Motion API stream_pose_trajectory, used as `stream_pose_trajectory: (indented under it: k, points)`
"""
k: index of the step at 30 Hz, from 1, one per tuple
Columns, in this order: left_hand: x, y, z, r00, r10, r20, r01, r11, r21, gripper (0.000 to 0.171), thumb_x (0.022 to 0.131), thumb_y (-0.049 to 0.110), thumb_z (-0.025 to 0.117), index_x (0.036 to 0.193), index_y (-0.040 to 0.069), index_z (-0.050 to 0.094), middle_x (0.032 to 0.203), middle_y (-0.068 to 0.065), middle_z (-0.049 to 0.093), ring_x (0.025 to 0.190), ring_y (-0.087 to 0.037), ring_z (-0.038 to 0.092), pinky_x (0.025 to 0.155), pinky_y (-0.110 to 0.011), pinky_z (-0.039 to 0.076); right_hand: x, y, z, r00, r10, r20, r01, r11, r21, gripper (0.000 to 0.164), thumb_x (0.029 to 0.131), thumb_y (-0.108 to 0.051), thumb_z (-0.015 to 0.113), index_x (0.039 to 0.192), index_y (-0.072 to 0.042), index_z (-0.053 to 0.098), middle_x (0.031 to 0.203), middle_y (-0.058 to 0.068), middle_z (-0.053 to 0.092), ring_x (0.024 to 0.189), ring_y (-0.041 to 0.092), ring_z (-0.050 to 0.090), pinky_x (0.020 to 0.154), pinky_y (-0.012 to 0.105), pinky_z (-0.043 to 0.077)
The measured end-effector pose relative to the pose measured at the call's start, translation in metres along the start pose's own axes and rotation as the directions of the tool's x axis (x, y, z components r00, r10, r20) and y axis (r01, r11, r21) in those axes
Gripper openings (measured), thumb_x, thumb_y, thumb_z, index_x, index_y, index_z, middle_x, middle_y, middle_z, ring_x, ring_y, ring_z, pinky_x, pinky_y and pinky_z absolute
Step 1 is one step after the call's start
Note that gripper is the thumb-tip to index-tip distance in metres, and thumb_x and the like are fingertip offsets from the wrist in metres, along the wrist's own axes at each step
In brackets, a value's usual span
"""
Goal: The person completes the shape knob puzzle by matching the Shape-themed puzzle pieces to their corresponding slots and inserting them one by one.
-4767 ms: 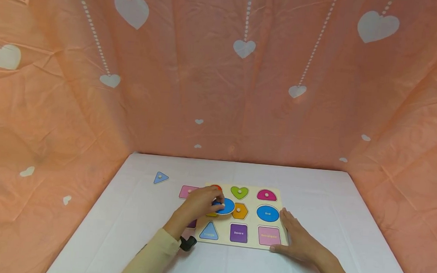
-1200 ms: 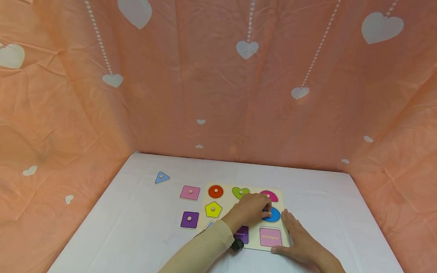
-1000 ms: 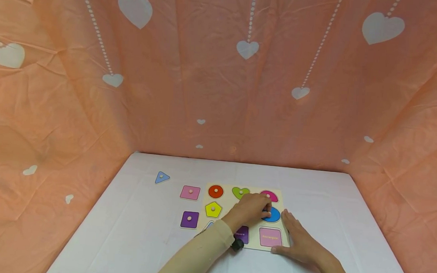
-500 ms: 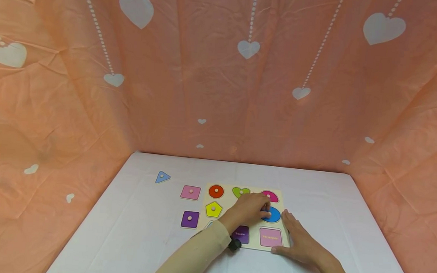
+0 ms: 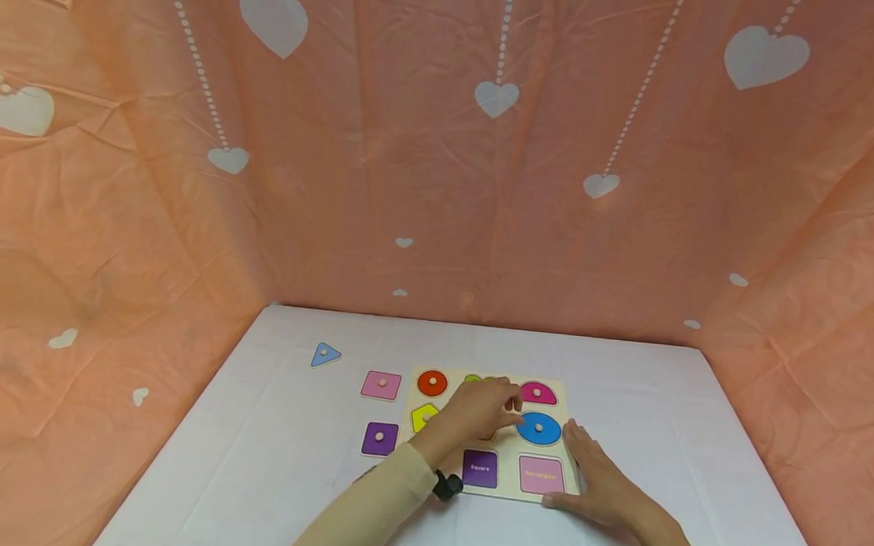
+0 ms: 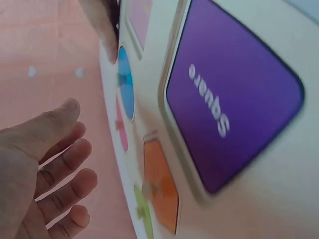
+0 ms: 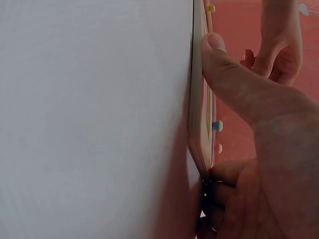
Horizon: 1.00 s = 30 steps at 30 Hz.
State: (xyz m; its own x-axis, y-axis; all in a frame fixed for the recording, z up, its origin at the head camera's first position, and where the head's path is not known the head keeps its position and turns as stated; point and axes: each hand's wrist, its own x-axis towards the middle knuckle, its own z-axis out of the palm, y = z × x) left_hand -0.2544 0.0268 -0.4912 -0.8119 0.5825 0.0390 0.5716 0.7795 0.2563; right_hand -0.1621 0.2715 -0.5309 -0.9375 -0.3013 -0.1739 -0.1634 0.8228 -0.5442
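A cream wooden shape-puzzle board (image 5: 507,471) lies on the white table, bearing several knobbed pieces. The blue oval piece (image 5: 550,434) sits in its place at the right of the middle row. Just left of it, my left hand (image 5: 472,407) hovers over the board with fingers loosely bent and nothing in them, as the left wrist view also shows. It partly covers the green heart (image 5: 471,379) and the orange hexagon (image 6: 163,194). My right hand (image 5: 600,482) rests at the board's near right corner, thumb on the front edge and extended fingers along the right edge.
Left of the board lie a loose pink rectangle (image 5: 372,384), a purple square (image 5: 371,446) and, farther back, a light blue triangle (image 5: 321,358). Bare printed recesses marked Square (image 5: 479,480) and Rectangular (image 5: 540,485) are in the front row. An orange curtain (image 5: 441,206) surrounds the table.
My left hand carried the blue oval rightward into the middle row's right recess, let go of its knob and drew back left. The right hand has stayed at the board's corner.
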Motion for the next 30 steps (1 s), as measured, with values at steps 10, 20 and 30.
stream_pose_trajectory:
  k: [10,20,30]
  points:
    - [-0.02,-0.029,-0.018,0.994,-0.103,-0.033,0.098,0.987,-0.126,0.019,0.099,0.037,0.08,0.11,0.022,0.074,0.102,0.009,0.068,0.095,-0.008,0.065,0.084,-0.023,0.056,0.001,0.0,0.0,1.0,0.025,0.003,-0.025,1.0,0.005,0.13,0.079,-0.062,0.089,0.169,0.0,0.019,0.175,0.026,0.018,0.16,0.052,0.016,0.124,0.069,0.024]
    - [-0.041,-0.06,-0.032,0.988,-0.102,-0.116,0.082,0.982,-0.168,0.023,0.101,0.03,0.078,0.118,0.015,0.075,0.105,0.003,0.07,0.092,-0.013,0.064,0.086,-0.031,0.058,-0.001,-0.002,-0.001,1.0,0.013,-0.01,-0.013,1.0,0.005,0.13,0.078,-0.061,0.089,0.169,0.001,0.02,0.175,0.027,0.02,0.16,0.052,0.017,0.124,0.068,0.025]
    - [-0.065,-0.095,-0.038,0.973,-0.184,-0.14,0.147,0.959,-0.242,0.028,0.101,0.024,0.077,0.124,0.008,0.074,0.116,-0.008,0.071,0.108,-0.028,0.068,0.102,-0.047,0.057,-0.002,-0.001,-0.001,1.0,0.003,-0.004,-0.003,1.0,0.001,0.129,0.079,-0.059,0.09,0.168,0.002,0.02,0.174,0.027,0.02,0.16,0.052,0.018,0.124,0.068,0.026]
